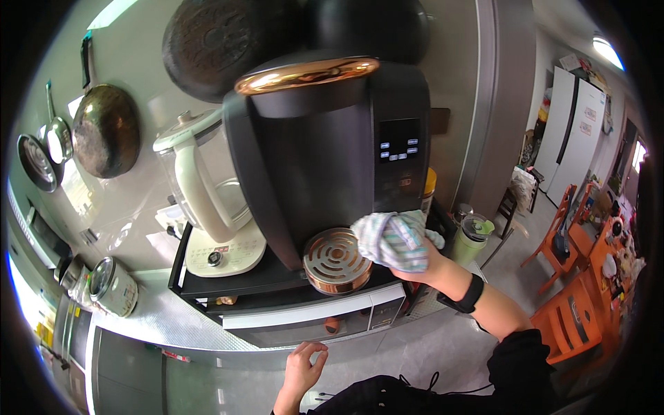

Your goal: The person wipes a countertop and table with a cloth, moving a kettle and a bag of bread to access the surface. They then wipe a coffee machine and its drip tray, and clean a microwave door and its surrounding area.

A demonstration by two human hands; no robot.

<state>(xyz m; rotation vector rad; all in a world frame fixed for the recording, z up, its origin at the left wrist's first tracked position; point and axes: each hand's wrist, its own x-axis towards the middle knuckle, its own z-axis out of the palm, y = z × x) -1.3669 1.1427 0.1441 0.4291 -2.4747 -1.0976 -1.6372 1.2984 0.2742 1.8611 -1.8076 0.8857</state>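
In front of me stands a tall black drink dispenser (pixel 311 159) with a copper-coloured top band and a lit touch panel. A round copper drip tray (pixel 337 261) with a slotted grille juts from its base. My right hand (pixel 434 266) is closed around a striped, pale cloth (pixel 395 240), holding it at the machine's lower right front beside the drip tray. The cloth covers most of the fingers. Lower down, my left hand (pixel 304 366) hangs in front of the counter with loosely bent fingers, apart and holding nothing.
Left of the machine, a glass kettle (pixel 204 180) sits on a cream base. Both appliances share a black shelf (pixel 277 283) above a white-framed microwave oven (pixel 318 321). A green cup (pixel 470 238) stands at the right. Pans (pixel 105 131) hang on the wall; orange chairs (pixel 567 318) stand far right.
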